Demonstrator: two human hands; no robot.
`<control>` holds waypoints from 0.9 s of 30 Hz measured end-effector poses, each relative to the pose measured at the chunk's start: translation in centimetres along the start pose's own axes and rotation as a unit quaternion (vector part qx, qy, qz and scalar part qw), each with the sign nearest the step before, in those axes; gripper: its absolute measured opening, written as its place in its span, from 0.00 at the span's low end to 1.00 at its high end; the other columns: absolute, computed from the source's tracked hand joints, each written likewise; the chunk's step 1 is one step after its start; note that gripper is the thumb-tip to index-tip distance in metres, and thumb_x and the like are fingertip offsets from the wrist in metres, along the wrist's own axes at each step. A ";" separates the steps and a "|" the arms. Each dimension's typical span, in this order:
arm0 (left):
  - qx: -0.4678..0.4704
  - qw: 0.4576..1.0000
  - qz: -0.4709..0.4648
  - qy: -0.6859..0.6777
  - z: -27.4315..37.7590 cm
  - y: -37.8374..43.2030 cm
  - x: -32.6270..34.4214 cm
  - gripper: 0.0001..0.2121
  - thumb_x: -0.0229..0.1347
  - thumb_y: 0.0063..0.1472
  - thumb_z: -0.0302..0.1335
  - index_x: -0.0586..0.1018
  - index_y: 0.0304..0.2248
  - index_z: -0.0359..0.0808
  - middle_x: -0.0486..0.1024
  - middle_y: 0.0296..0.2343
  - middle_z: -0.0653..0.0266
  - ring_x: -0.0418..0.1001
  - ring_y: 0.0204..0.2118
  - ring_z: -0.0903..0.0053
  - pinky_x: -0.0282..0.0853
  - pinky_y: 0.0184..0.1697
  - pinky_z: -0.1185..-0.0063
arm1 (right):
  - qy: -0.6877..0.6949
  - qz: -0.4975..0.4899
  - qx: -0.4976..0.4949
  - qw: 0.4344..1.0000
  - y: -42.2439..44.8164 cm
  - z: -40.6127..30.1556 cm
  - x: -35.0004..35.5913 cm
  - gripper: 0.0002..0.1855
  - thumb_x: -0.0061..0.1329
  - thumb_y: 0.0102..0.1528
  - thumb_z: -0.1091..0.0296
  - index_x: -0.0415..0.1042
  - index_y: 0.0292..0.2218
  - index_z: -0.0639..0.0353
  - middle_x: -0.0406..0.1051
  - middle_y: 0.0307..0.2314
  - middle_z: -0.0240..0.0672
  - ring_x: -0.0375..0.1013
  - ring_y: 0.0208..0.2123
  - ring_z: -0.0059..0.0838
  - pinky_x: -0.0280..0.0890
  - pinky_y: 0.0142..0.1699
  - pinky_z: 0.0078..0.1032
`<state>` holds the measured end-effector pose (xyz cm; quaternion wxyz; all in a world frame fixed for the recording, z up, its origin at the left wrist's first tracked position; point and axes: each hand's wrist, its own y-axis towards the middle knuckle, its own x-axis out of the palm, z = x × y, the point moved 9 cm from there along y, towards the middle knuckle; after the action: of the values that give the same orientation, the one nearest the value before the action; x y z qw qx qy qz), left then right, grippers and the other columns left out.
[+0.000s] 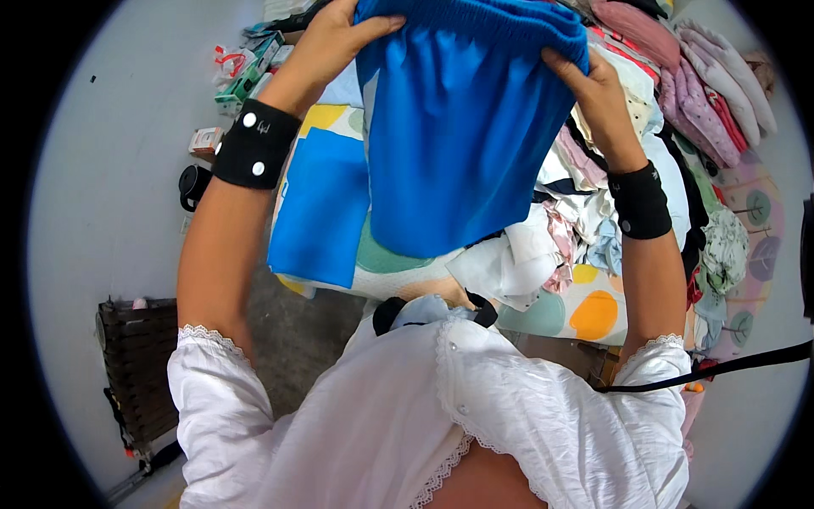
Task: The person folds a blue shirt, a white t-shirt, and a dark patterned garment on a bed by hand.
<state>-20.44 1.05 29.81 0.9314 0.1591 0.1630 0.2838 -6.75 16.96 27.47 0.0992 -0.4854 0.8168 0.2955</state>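
A pair of blue shorts [458, 140] with a gathered elastic waistband hangs between my two hands, waistband up. My left hand [346, 38] grips the waistband at its left end, thumb on the near side. At the right end, my right hand [588, 83] pinches the waistband, with the cloth bunched in layers. Below and left of the shorts, a flat folded blue garment [327, 210] lies on the patterned cover [400, 270]. Both my wrists wear black wristbands. The lower part of the shorts hangs over the cover and partly hides it.
A loose heap of white, pink and pale blue clothes [509, 261] lies right of centre. Folded pink bedding [696, 108] is piled farther right. Boxes [245, 89], a white and orange box [206, 141] and a black mug [193, 186] stand at the left. A black strap [712, 369] crosses lower right.
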 end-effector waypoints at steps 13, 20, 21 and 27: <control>-0.001 0.999 0.032 0.041 0.3 -7.0 -1.4 0.20 0.51 0.46 0.22 0.64 0.41 0.34 0.67 0.30 0.68 0.65 0.33 0.84 0.61 0.37 0.83 | 0.002 -0.007 0.053 0.999 -5.4 -2.0 2.0 0.17 0.47 0.42 0.68 0.65 0.36 0.62 0.67 0.27 0.32 0.66 0.29 0.21 0.59 0.37 0.18; -0.291 0.953 -0.081 -0.024 -12.4 -22.9 4.1 0.20 0.49 0.41 0.14 0.64 0.37 0.36 0.61 0.33 0.71 0.59 0.39 0.84 0.55 0.41 0.86 | 0.079 -0.216 0.189 0.955 -21.1 9.3 13.3 0.21 0.47 0.38 0.75 0.62 0.38 0.65 0.66 0.32 0.44 0.67 0.33 0.33 0.59 0.38 0.20; -0.332 0.939 -0.077 -0.052 -13.6 -25.2 4.7 0.19 0.49 0.43 0.14 0.64 0.37 0.36 0.61 0.33 0.71 0.59 0.38 0.85 0.55 0.41 0.86 | 0.085 -0.220 0.192 0.953 -22.2 9.2 14.3 0.21 0.47 0.38 0.75 0.62 0.38 0.65 0.66 0.32 0.44 0.67 0.33 0.33 0.59 0.38 0.20; -0.358 0.926 -0.111 -0.043 -16.1 -32.0 6.8 0.18 0.52 0.45 0.20 0.64 0.38 0.35 0.67 0.30 0.68 0.64 0.35 0.84 0.60 0.37 0.85 | 0.171 -0.289 0.300 0.893 -28.9 10.6 18.3 0.16 0.45 0.42 0.74 0.64 0.37 0.61 0.67 0.26 0.39 0.65 0.27 0.26 0.59 0.35 0.20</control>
<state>-6.17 -16.90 1.52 0.9581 -0.1916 0.0275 0.2113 7.20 -0.57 -0.47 0.1799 -0.6905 0.6944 -0.0926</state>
